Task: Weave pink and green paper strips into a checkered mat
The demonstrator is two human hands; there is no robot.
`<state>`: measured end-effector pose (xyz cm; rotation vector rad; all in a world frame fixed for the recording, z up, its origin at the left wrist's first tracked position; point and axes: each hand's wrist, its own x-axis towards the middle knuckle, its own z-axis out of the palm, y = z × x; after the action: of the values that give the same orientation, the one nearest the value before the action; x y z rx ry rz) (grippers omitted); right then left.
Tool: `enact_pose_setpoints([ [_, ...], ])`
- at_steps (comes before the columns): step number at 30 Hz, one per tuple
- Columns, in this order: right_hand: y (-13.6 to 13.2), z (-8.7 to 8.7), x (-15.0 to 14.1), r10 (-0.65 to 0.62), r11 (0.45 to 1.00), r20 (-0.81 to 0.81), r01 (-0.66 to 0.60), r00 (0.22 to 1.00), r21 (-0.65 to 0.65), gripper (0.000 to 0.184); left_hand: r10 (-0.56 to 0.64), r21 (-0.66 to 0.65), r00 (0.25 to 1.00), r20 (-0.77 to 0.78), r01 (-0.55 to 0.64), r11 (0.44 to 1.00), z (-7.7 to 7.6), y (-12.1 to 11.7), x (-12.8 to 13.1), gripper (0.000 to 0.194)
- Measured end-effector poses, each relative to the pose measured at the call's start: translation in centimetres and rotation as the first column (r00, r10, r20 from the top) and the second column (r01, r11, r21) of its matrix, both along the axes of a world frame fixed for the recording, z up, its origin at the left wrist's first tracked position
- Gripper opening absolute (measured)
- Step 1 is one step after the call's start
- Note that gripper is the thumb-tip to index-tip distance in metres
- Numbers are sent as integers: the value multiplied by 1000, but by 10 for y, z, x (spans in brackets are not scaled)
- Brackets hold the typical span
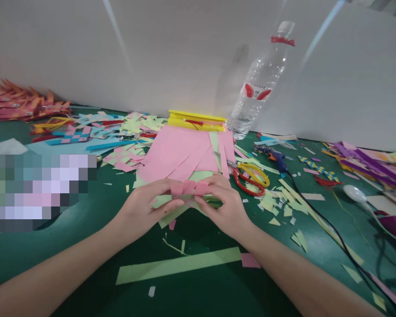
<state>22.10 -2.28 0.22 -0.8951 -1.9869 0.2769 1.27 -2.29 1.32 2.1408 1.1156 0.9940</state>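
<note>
Both hands hold a small woven paper strip (188,188) of pink and pale green, one at each end. My left hand (152,202) pinches its left end between thumb and fingers. At the other end, my right hand (224,202) has its thumb below and fingers above the paper. Just behind the hands lies a stack of pink paper sheets (181,152). On the near side, a long pale green paper strip (181,265) lies flat with a pink piece (251,260) at its right end.
Scissors (252,178) with red and yellow handles lie right of the pink sheets, near a blue glue gun (273,158) with a black cord. A plastic bottle (260,83) stands by the white partition. Paper scraps (284,202) and a white spoon (354,193) lie rightward.
</note>
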Motion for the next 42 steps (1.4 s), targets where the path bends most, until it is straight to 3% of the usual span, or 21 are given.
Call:
enact_pose_setpoints([
  [6, 0, 1, 1, -70, 995, 55, 66, 996, 73, 5, 122, -67, 993, -1, -122, 990, 5, 2, 0, 21],
  [17, -3, 2, 0, -135, 977, 52, 124, 989, 175, 2, 67, -82, 997, 40, -64, 995, 5, -1, 2, 15],
  [23, -4, 4, 1, -85, 972, 53, 72, 995, 223, 3, -20, -222, 996, 91, 40, 974, 3, -4, 2, 18],
  [34, -2, 3, 2, 3, 992, -7, -2, 1000, 125, 8, -18, -246, 996, 83, 38, 968, -1, -4, 2, 18],
  [42, -3, 3, 2, -36, 990, -25, 39, 999, 133, 7, -23, -256, 997, 72, 41, 966, 3, -5, 3, 20],
])
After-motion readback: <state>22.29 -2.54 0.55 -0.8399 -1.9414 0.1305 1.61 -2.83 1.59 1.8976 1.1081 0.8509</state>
